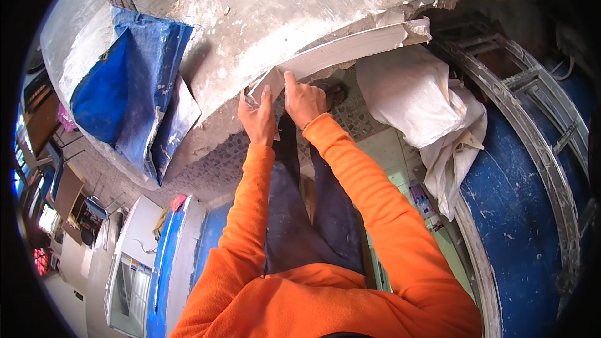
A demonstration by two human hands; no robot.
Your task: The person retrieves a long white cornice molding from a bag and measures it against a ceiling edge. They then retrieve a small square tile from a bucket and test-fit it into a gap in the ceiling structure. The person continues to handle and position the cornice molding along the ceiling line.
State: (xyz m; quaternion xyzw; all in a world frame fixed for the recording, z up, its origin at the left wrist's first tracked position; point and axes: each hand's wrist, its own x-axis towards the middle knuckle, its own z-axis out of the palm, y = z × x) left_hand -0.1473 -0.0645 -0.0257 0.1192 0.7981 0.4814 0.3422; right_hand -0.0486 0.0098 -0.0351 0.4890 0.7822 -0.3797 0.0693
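Observation:
A long, pale strip of board lies along the front edge of the grey, dusty slab. At its left end the strip bends sharply, and a short piece angles down to my hands. My left hand is closed, thumb and fingers pinching that short piece. A small dark, shiny bit shows by its fingertips, too small to name. Close beside it, my right hand has its fingers curled at the bend, one digit pressed upward against the strip. The fingers' undersides are hidden.
A blue sheet bag sits on the slab's left. A white sack hangs at the right, beside a metal ladder and a blue surface. My feet stand on speckled tile under the slab's edge. Chairs and tables stand far left.

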